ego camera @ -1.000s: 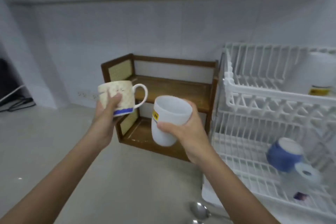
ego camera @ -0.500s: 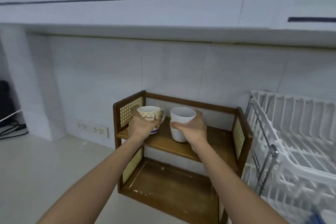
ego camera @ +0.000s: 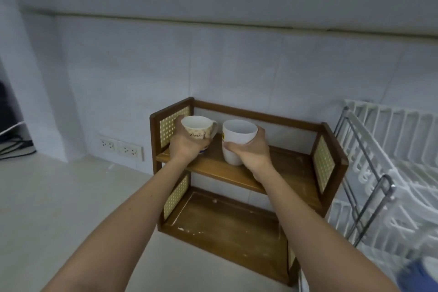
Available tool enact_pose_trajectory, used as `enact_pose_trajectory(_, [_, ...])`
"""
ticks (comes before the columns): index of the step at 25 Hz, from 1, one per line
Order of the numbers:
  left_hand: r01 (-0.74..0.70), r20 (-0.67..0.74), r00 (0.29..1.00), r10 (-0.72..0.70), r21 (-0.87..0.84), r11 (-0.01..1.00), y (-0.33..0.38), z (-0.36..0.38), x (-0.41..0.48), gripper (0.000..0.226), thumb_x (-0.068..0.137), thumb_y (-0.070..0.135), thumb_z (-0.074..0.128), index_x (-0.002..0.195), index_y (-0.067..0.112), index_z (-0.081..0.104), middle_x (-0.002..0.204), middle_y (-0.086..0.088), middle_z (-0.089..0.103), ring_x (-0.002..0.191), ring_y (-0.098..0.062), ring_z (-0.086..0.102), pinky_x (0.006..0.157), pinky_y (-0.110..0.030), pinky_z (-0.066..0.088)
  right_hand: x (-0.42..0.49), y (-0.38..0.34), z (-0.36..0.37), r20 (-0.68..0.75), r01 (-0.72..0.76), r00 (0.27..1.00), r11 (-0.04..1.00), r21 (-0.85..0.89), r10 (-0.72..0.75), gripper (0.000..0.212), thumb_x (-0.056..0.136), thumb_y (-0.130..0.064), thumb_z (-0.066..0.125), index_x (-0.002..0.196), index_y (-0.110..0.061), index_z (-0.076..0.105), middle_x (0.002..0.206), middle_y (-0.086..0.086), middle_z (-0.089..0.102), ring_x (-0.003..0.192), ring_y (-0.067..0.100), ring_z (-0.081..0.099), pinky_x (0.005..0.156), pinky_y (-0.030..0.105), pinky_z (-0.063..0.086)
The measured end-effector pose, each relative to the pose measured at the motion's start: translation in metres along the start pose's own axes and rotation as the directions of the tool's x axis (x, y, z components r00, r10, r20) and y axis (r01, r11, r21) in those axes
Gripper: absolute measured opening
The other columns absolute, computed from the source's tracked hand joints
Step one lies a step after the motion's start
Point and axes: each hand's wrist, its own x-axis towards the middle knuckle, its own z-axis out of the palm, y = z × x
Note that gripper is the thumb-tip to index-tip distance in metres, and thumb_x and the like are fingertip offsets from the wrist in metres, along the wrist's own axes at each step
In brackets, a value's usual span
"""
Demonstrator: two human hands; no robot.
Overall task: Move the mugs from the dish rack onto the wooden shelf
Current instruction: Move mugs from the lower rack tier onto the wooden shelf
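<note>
A cream printed mug (ego camera: 198, 127) with a blue base band is upright at the left end of the wooden shelf's (ego camera: 279, 163) upper board, with my left hand (ego camera: 186, 146) wrapped around it. A plain white mug (ego camera: 238, 136) with a yellow label stands upright on the same board just to its right, gripped by my right hand (ego camera: 251, 150). Both mugs sit low over the board; whether the cream one touches it is hidden by my fingers. The white dish rack (ego camera: 388, 173) stands right of the shelf, with a blurred blue mug (ego camera: 417, 277) at the bottom right corner.
The shelf's lower board (ego camera: 227, 223) lies bare under my forearms. Wall sockets (ego camera: 122, 148) sit on the tiled wall to the left, with dark cables (ego camera: 14, 147) at the far left. A cabinet underside (ego camera: 213, 5) overhangs the counter (ego camera: 59, 208).
From mid-air in front of the shelf, both hands carried the mugs forward onto the upper board. Since half a second ago they have hardly moved; the view tilted down slightly.
</note>
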Motion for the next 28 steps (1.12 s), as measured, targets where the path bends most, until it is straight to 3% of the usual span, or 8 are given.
enact_pose_trajectory(5, [-0.042, 0.070, 0.997, 0.043, -0.023, 0.999, 0.003, -0.010, -0.011, 0.100, 0.064, 0.034, 0.084, 0.141, 0.021, 0.022, 0.130, -0.009, 0.055, 0.118, -0.030, 0.053, 0.091, -0.038, 0.051, -0.010, -0.003, -0.006, 0.073, -0.108, 0.992, 0.994, 0.020, 0.107, 0.085, 0.059, -0.027, 0.089, 0.129, -0.022, 0.040, 0.115, -0.003, 0.055, 0.111, 0.019, 0.053, 0.082, 0.027, 0.045])
enact_pose_trajectory(8, [-0.036, -0.011, 0.999, 0.035, -0.080, 0.996, 0.013, -0.015, -0.037, 0.082, 0.072, 0.028, 0.080, 0.136, 0.014, 0.031, 0.132, -0.011, 0.053, 0.121, -0.028, 0.051, 0.096, -0.042, 0.050, -0.038, -0.007, -0.009, 0.044, -0.064, 0.997, 0.992, -0.110, 0.069, 0.073, 0.071, -0.023, 0.081, 0.132, -0.015, 0.042, 0.128, 0.006, 0.056, 0.119, 0.024, 0.053, 0.085, 0.027, 0.043])
enact_pose_trajectory(13, [-0.091, -0.012, 0.996, 0.091, -0.300, 0.950, 0.015, -0.009, -0.148, 0.050, 0.088, 0.008, 0.061, 0.132, 0.022, 0.041, 0.136, -0.003, 0.051, 0.125, -0.016, 0.048, 0.107, -0.040, 0.041, -0.152, 0.000, -0.059, 0.137, 0.020, 0.991, 0.992, -0.124, -0.003, 0.080, 0.086, -0.034, 0.066, 0.151, -0.026, 0.020, 0.154, -0.008, 0.031, 0.140, 0.009, 0.030, 0.112, 0.024, 0.025])
enact_pose_trajectory(17, [-0.100, 0.162, 0.970, 0.179, -0.405, 0.909, 0.005, 0.008, -0.266, 0.045, 0.087, -0.003, 0.058, 0.111, 0.036, 0.054, 0.116, 0.010, 0.061, 0.110, -0.007, 0.057, 0.098, -0.024, 0.046, -0.251, 0.023, -0.129, 0.158, 0.055, 0.986, 0.998, -0.012, -0.053, 0.051, 0.082, -0.024, 0.064, 0.127, -0.042, 0.049, 0.132, -0.014, 0.056, 0.120, -0.005, 0.052, 0.096, 0.014, 0.046])
enact_pose_trajectory(19, [-0.145, 0.228, 0.939, 0.257, -0.416, 0.898, 0.008, 0.017, -0.312, 0.049, 0.087, -0.002, 0.059, 0.106, 0.044, 0.058, 0.109, 0.016, 0.064, 0.102, -0.005, 0.060, 0.087, -0.010, 0.046, -0.276, 0.037, -0.173, 0.091, 0.053, 0.995, 0.996, -0.066, -0.047, 0.039, 0.081, -0.016, 0.062, 0.113, -0.039, 0.059, 0.108, -0.018, 0.067, 0.105, -0.001, 0.063, 0.084, 0.014, 0.052])
enact_pose_trajectory(22, [-0.308, 0.320, 0.830, 0.456, -0.419, 0.854, 0.028, 0.034, -0.349, 0.034, 0.089, 0.010, 0.058, 0.099, 0.043, 0.061, 0.106, 0.023, 0.063, 0.098, 0.000, 0.061, 0.083, -0.008, 0.045, -0.283, 0.065, -0.243, -0.012, -0.012, 1.000, 0.977, -0.213, 0.010, 0.041, 0.083, 0.002, 0.065, 0.095, -0.037, 0.063, 0.087, -0.020, 0.071, 0.087, -0.004, 0.066, 0.074, 0.013, 0.050])
enact_pose_trajectory(25, [-0.446, 0.450, 0.615, 0.647, -0.479, 0.756, 0.058, 0.064, -0.362, 0.022, 0.088, 0.016, 0.052, 0.100, 0.031, 0.062, 0.101, 0.020, 0.062, 0.097, 0.002, 0.059, 0.084, -0.011, 0.044, -0.265, 0.100, -0.306, -0.010, -0.075, 0.996, 0.771, -0.633, 0.089, 0.025, 0.087, -0.007, 0.066, 0.107, -0.022, 0.067, 0.108, -0.006, 0.070, 0.103, 0.005, 0.064, 0.086, 0.020, 0.045])
enact_pose_trajectory(28, [-0.601, 0.597, 0.410, 0.689, -0.392, 0.697, 0.081, 0.121, -0.361, 0.026, 0.088, 0.008, 0.054, 0.110, 0.018, 0.063, 0.110, 0.004, 0.064, 0.106, -0.011, 0.058, 0.090, -0.021, 0.044, -0.246, 0.136, -0.358, 0.164, 0.113, 0.925, 0.164, -0.980, 0.342, 0.043, 0.090, -0.016, 0.060, 0.132, -0.024, 0.055, 0.145, -0.003, 0.047, 0.137, 0.020, 0.037, 0.112, 0.039, 0.027])
